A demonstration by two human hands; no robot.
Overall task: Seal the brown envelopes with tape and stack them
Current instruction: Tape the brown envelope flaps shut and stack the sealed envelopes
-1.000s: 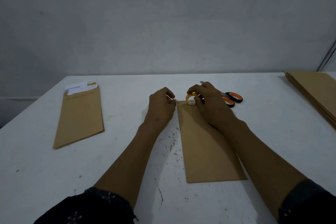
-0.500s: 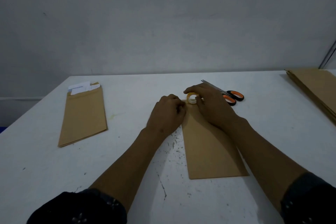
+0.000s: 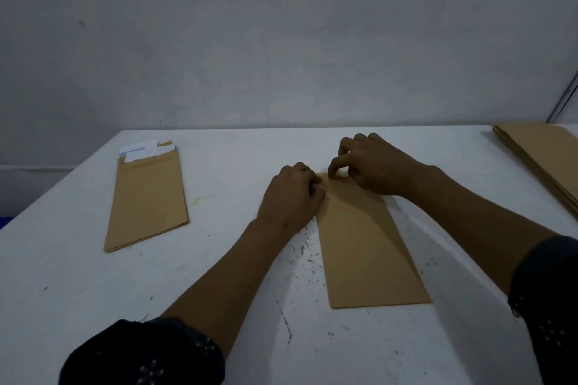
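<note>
At the envelope's (image 3: 366,241) far edge, left hand (image 3: 291,197) and right hand (image 3: 372,166), fingers curled, pinching (contents hidden).

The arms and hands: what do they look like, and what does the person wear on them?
Both forearms are bare. Each arm has a dark sleeve pushed up toward the elbow, with small pale flower-like marks on the cloth; the right one shows the same marks. The left hand and right hand are bare: no gloves. I see no ring or watch.
</note>
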